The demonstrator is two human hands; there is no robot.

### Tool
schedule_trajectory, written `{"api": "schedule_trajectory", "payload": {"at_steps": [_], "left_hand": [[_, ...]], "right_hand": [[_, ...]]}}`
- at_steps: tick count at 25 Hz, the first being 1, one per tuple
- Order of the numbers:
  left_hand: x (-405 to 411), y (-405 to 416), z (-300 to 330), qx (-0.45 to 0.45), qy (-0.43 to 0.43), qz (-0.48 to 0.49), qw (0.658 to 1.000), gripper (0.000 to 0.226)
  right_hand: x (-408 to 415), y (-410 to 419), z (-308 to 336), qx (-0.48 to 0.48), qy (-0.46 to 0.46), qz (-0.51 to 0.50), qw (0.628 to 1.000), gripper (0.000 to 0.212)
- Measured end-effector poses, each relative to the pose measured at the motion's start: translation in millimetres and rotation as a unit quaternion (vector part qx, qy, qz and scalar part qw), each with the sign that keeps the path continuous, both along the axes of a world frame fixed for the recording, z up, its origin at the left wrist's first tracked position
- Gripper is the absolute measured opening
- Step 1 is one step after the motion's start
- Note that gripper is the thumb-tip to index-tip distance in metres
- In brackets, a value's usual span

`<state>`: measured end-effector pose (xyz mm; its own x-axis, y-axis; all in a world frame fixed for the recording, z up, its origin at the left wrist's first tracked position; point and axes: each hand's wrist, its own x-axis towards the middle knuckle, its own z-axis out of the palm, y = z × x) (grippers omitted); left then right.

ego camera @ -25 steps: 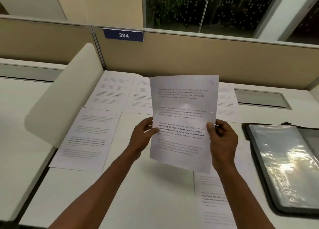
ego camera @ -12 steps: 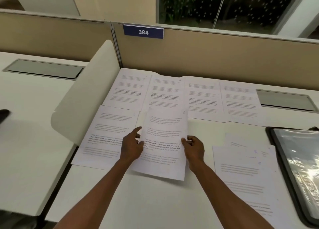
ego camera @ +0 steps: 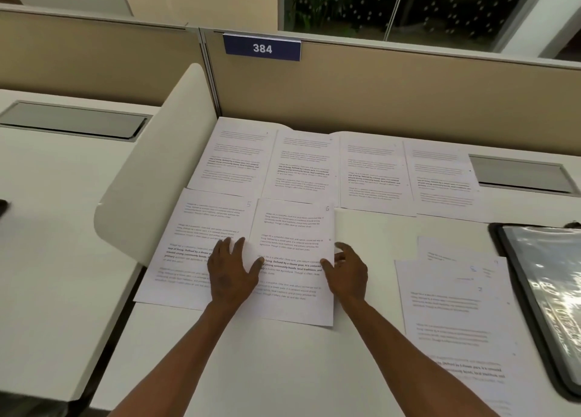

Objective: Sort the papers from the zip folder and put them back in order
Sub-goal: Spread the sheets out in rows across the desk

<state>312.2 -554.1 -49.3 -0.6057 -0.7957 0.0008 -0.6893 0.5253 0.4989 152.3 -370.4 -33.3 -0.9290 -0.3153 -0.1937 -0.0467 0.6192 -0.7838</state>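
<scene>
A single head-worn camera looks forward and steeply down from close above the tabletop (ego camera: pixel 283 369), facing the partition (ego camera: pixel 408 102) at its far edge, with windows (ego camera: pixel 408 4) beyond.

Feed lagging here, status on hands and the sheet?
Left hand flat on page 6. Right hand open at its right edge. Page lies beside page 5. Nothing in the way.
</scene>
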Motion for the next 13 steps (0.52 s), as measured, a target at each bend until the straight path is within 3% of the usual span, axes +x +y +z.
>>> {"api": "schedule_trajectory", "payload": {"at_steps": [2, 3, 7, 13], "left_hand": [[1, -3, -6, 0.011, -0.016, -0.005, 1.000, 0.081], [2, -3, -8, 0.009, -0.019, -0.009, 1.000, 0.081], [3, -6, -11, -0.004, -0.015, -0.015, 1.000, 0.077], [0, -1, -12, -0.003, -0.011, -0.022, 1.000, 0.076]], "right_hand": [[7, 3, -7, 0.051, 0.087, 0.032, 0.994, 0.077], [10, 5, -10, 0.073, 0.126, 0.067, 0.987, 0.081], [19, 11, -21, 0.147, 0.169, 0.203, 0.953, 0.071], [18, 11, -22, 0.181, 0.170, 0.217, 0.944, 0.071]]}}
